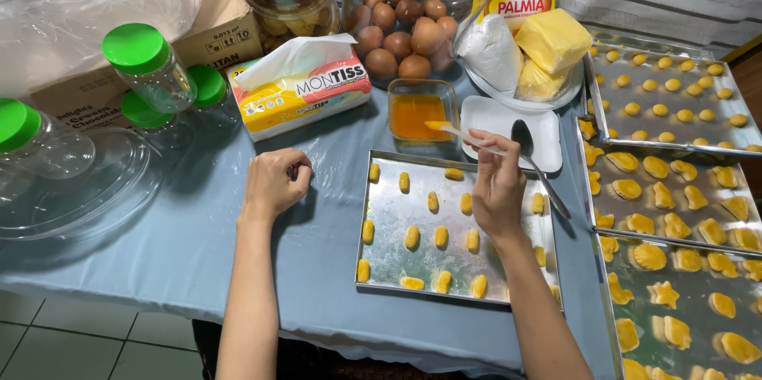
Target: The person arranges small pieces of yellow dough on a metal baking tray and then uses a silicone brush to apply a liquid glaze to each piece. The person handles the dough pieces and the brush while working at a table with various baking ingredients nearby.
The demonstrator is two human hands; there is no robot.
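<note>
Over the middle tray (397, 213), my right hand (498, 189) hovered with its fingers pinched narrow around a thin brush (460, 133), whose tip, wet with yellow, pointed toward the small square dish of egg wash (421, 114). That dish sat just beyond the tray's far edge. Small yellow cookies (441, 237) lay in loose rows on the tray, some hidden under my wrist. My left hand (275, 181) rested on the blue-covered counter (198, 221) left of the tray, curled into a loose fist; I could not tell whether it held anything.

A dark spoon (530, 154) lay across a white plate (496, 118) just beyond my right hand, its handle reaching down past the tray's corner. To the right, three more trays (603, 213) carried larger glazed cookies. Behind the dish stood a glass jar of brown eggs (401, 38), with a tissue pack (302, 90) to its left and blocks of butter (552, 38) on a plate to its right. Clear jars with green lids (135, 48) stood at the far left, near a cardboard box (214, 30).
</note>
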